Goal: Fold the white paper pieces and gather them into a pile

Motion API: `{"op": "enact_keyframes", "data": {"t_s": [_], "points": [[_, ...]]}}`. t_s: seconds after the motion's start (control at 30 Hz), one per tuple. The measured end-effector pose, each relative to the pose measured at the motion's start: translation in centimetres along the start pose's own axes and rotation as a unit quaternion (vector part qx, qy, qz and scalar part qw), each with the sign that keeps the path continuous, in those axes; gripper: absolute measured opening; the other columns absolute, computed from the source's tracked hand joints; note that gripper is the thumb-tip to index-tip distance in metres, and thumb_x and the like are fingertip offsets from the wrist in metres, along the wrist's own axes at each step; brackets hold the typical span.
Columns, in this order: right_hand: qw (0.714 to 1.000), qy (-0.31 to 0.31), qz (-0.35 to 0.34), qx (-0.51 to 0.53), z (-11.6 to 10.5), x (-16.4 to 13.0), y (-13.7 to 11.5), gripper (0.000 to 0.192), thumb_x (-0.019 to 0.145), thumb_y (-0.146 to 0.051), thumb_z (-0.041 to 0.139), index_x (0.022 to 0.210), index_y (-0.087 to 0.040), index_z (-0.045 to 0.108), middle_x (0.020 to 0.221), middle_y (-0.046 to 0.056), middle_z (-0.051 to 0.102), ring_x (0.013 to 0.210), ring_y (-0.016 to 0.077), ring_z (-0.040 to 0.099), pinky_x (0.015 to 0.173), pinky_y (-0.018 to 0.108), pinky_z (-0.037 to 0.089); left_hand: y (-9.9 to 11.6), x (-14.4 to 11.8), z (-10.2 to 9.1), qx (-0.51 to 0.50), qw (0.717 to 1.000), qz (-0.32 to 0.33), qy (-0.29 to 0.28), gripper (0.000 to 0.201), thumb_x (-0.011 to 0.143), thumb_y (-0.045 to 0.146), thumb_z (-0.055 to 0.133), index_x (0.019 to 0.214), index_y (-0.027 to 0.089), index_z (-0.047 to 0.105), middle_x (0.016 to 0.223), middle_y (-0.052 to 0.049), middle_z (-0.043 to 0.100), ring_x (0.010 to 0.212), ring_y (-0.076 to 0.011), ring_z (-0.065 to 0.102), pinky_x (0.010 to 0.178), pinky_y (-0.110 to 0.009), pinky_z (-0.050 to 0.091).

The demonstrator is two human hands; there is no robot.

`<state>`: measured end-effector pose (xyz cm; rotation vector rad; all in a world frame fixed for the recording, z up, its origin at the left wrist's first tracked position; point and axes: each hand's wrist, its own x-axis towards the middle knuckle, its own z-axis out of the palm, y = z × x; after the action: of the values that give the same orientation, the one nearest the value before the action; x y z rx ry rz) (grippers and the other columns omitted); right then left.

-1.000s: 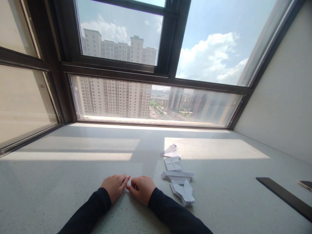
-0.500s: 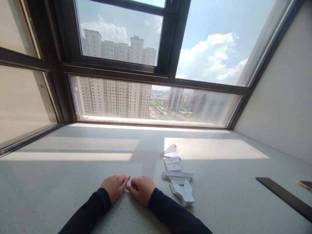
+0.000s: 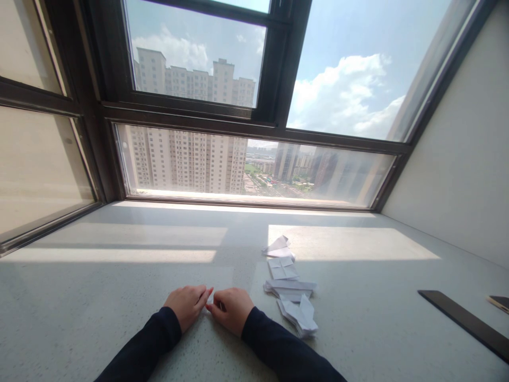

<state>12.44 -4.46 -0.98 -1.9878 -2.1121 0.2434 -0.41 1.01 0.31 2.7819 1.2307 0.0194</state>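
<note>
My left hand [image 3: 187,307] and my right hand [image 3: 233,310] rest close together on the pale speckled sill, both with fingers closed. Between their fingertips shows a small bit of white paper [image 3: 210,300], mostly hidden by the fingers. Right of my right hand lies a row of folded white papers. Farthest off is a pointed folded paper [image 3: 278,247], then a creased square paper [image 3: 283,268], then long folded strips [image 3: 290,289]. Nearest is a stack of folded papers [image 3: 300,317] with raised flaps, beside my right sleeve.
A long dark flat bar [image 3: 463,321] lies at the right of the sill [image 3: 369,307]. Beyond it, a thin dark object with a light edge [image 3: 499,303] is cut off by the frame. A dark window frame [image 3: 254,204] bounds the back, and a white wall [image 3: 457,159] the right.
Slightly more white shows between my fingertips. Both hands and the folded papers stay in nearly the same places.
</note>
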Motion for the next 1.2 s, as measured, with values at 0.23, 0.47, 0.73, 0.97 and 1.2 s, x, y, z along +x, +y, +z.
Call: {"op": "enact_keyframes", "data": {"t_s": [0.23,0.47,0.73,0.97,1.2], "points": [[1.0,0.007,-0.002,-0.005,0.01,-0.08,0.0,0.024,0.071,-0.037,0.045,0.064,-0.02,0.06,0.063,0.001,0.064,0.06,0.0117,0.056,0.047,0.021,0.025,0.06,-0.06,-0.03,-0.003,1.0,-0.005,-0.003,0.043,0.081,0.039,0.015,0.073,0.022,0.054,0.075,-0.005,0.063,0.073,-0.0203,0.058,0.057,-0.026,0.038],[1.0,0.003,0.0,-0.004,0.05,-0.08,-0.01,0.025,0.072,-0.037,0.044,0.064,-0.02,0.06,0.064,0.001,0.064,0.059,0.0114,0.055,0.048,0.021,0.027,0.0,0.0,-0.05,-0.017,1.0,-0.013,-0.004,0.042,0.08,0.041,0.018,0.072,0.022,0.054,0.075,-0.005,0.063,0.072,-0.019,0.058,0.057,-0.025,0.038],[1.0,0.009,-0.006,-0.009,0.04,-0.08,0.0,0.025,0.072,-0.037,0.044,0.063,-0.02,0.06,0.062,0.001,0.064,0.058,0.0115,0.055,0.047,0.021,0.026,0.01,0.01,-0.01,-0.005,1.0,0.0,0.001,0.046,0.081,0.04,0.013,0.072,0.022,0.053,0.074,-0.005,0.063,0.07,-0.0196,0.058,0.056,-0.026,0.038],[1.0,0.003,-0.009,-0.011,-0.03,-0.03,0.03,0.025,0.072,-0.038,0.044,0.065,-0.02,0.061,0.063,0.001,0.064,0.058,0.0117,0.055,0.048,0.02,0.027,-0.04,0.0,-0.06,-0.014,1.0,-0.004,-0.004,0.044,0.081,0.042,0.015,0.073,0.023,0.054,0.075,-0.004,0.063,0.072,-0.0185,0.058,0.057,-0.024,0.038],[1.0,0.004,-0.002,-0.01,0.0,-0.05,-0.04,0.026,0.072,-0.038,0.044,0.064,-0.02,0.061,0.063,0.001,0.064,0.057,0.0108,0.055,0.048,0.02,0.027,-0.02,-0.01,-0.06,-0.014,1.0,-0.001,-0.007,0.045,0.081,0.042,0.015,0.073,0.023,0.054,0.075,-0.005,0.063,0.072,-0.0195,0.058,0.057,-0.025,0.039]]}}
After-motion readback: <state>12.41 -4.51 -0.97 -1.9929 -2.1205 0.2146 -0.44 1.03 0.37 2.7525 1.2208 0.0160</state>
